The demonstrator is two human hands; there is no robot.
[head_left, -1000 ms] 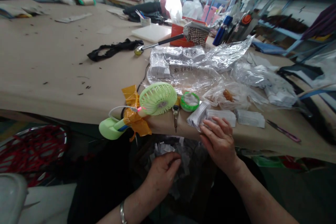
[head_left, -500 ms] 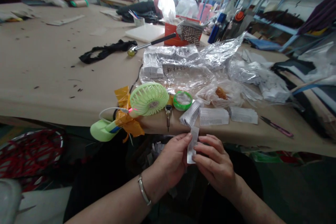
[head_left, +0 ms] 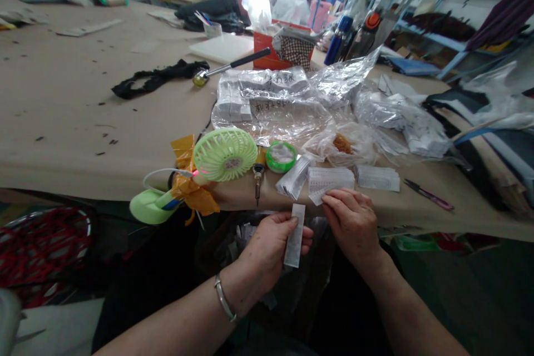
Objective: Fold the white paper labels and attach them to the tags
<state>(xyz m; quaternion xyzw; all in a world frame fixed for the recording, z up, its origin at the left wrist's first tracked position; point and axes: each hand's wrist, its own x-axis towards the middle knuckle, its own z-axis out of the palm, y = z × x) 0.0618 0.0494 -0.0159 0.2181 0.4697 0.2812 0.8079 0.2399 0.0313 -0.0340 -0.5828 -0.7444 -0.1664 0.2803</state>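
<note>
Head camera showed a narrow white label strip held upright below the table edge, pinched between the thumb and fingers of the left hand, which was closed around its lower half. A metal bracelet sat on that wrist. The right hand was just beside it at the table edge, its fingertips pressed down on a loose label at the near corner of a flat stack of labels; whether it actually pinched that label or only touched it was hard to tell. A second stack lay to the right of the first, and a fanned bundle of strips leaned to its left. Beyond these stood a green tape roll, a small tool with a wooden handle and a pale green handheld fan bound with amber tape. Crumpled clear plastic bags holding more white packs covered the tan table farther back. Small scissors lay near the right edge.
</note>
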